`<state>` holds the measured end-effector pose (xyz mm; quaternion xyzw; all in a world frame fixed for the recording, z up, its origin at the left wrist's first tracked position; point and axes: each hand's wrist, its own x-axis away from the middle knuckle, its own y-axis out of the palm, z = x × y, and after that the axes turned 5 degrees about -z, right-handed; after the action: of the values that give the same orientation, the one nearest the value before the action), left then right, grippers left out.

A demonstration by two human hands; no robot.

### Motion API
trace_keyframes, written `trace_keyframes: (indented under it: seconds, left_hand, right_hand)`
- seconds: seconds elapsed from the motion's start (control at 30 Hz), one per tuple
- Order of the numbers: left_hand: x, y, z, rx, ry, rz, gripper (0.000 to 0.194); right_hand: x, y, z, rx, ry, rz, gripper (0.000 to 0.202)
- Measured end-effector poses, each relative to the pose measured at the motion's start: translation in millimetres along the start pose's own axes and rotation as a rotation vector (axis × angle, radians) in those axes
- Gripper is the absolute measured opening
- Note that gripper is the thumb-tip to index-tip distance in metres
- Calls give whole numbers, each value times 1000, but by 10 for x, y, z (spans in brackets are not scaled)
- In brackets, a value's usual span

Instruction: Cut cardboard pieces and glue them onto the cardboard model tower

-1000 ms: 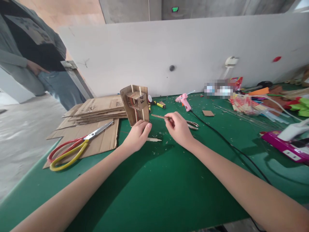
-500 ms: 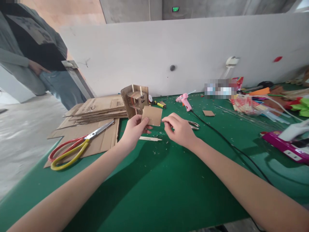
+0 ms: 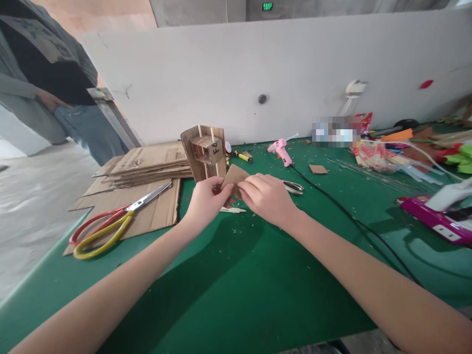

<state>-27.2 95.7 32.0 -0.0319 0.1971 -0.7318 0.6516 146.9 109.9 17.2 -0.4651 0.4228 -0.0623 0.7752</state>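
Note:
Between my two hands is a small piece of cardboard [image 3: 234,178], raised above the green table and tilted. My left hand [image 3: 208,199] pinches its left side between thumb and fingers. On its right edge, the fingers of my right hand [image 3: 267,199] are closed; their tips are partly hidden. Beneath the cardboard lies a white pen [image 3: 233,210], partly covered by my left hand. Just behind stands a cardboard structure [image 3: 204,150] with wooden sticks. To the right of my right hand, the metal handles of a small pair of scissors [image 3: 294,188] show.
Large red-and-yellow-handled scissors [image 3: 125,216] lie on flat cardboard sheets [image 3: 155,162] at left. A pink glue gun [image 3: 282,151] trails a black cord rightward, near a cardboard square [image 3: 318,169]. A purple power strip [image 3: 435,221] sits at right. A person [image 3: 47,73] stands beyond the table.
My right hand has moved left onto the cardboard piece, which has turned and now tilts between both hands. The left hand keeps its hold. The view has shifted slightly.

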Motion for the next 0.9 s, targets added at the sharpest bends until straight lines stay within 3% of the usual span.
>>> trace_keyframes:
  seconds: [0.2,0.33,0.9]
  left_hand:
    - [14,-41,53,-280,10,-43,24]
    - [13,-41,56,-343,2,-70,25]
    - [-30,-3,-91,-154,-26,-66,18]
  right_hand:
    - [-8,21,-63,126,-39,-64,27]
    - [-35,49,-121,167,-25,-87,26]
    - [-71,69,-185,74,45,-217,26]
